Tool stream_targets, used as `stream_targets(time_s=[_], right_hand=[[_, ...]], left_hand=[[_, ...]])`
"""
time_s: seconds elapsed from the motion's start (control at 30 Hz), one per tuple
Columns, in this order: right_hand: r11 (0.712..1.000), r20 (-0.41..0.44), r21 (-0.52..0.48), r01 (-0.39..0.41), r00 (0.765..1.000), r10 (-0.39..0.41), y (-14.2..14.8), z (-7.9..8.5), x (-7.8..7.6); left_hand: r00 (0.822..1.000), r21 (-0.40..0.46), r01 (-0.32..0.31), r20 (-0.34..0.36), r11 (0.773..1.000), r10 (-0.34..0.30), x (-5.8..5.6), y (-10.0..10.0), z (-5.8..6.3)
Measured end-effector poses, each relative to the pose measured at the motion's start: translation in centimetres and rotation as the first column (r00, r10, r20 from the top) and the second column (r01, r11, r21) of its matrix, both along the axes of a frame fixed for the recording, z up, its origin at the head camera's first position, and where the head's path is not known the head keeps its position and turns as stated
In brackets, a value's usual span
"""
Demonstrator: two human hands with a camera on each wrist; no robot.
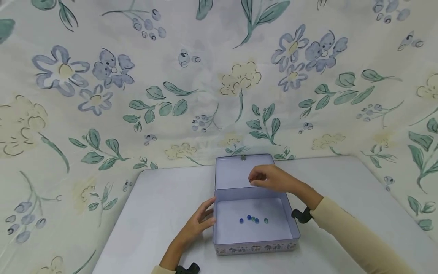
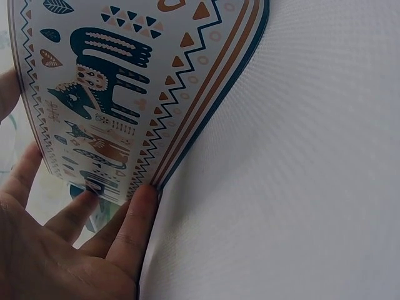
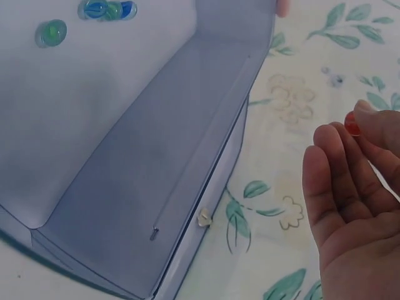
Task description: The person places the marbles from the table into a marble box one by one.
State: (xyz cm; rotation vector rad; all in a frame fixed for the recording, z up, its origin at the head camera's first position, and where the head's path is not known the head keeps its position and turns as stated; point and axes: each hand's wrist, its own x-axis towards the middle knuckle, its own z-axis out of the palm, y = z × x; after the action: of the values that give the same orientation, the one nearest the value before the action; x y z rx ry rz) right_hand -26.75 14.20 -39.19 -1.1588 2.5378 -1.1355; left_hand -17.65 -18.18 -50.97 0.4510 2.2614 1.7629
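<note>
A lavender tin box [image 1: 232, 207] stands with its lid [image 1: 232, 173] folded back on the table. Several blue and green glass marbles [image 1: 266, 220] lie on its floor. My left hand [image 1: 195, 226] rests its extended fingers against the tin's left wall; in the left wrist view the fingertips touch the side printed with dark animals and zigzags [image 2: 94, 78]. Above the hinge side, in front of the lid, my right hand [image 1: 275, 179] pinches a small red marble [image 3: 352, 124] between thumb and fingers. The other fingers are lightly bent, as the right wrist view shows.
The white table [image 1: 167, 190] extends around the tin on both sides. Behind it hangs a flower-printed cloth [image 1: 205, 95]. A small metal clasp [image 1: 243, 157] sits at the lid's far edge. Each wrist wears a black camera mount [image 1: 302, 215].
</note>
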Motion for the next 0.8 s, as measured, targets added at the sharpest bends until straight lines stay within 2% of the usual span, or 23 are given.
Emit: stream_targets(time_s=[0.3,0.43,0.67,0.8], right_hand=[[0.999,-0.048,0.008,-0.035,0.998,0.035,-1.4,0.1,-0.5],[0.999,-0.032,0.019,-0.049,0.998,0.05,-1.9,-0.6,-0.7],[0.996,0.011,0.037,-0.076,0.997,0.075,-2.3,-1.8,-0.2],[0.996,0.016,0.043,-0.075,0.997,0.075,-2.9,-2.2,0.0]], left_hand=[[0.999,-0.023,-0.022,-0.027,1.0,0.021,-0.4,-0.1,0.4],[1.0,-0.023,-0.018,-0.024,1.0,0.018,-0.4,0.0,0.4],[1.0,-0.011,0.024,-0.019,1.0,-0.024,-0.2,0.1,0.0],[1.0,-0.018,0.022,-0.016,1.0,-0.023,0.0,0.0,-0.1]])
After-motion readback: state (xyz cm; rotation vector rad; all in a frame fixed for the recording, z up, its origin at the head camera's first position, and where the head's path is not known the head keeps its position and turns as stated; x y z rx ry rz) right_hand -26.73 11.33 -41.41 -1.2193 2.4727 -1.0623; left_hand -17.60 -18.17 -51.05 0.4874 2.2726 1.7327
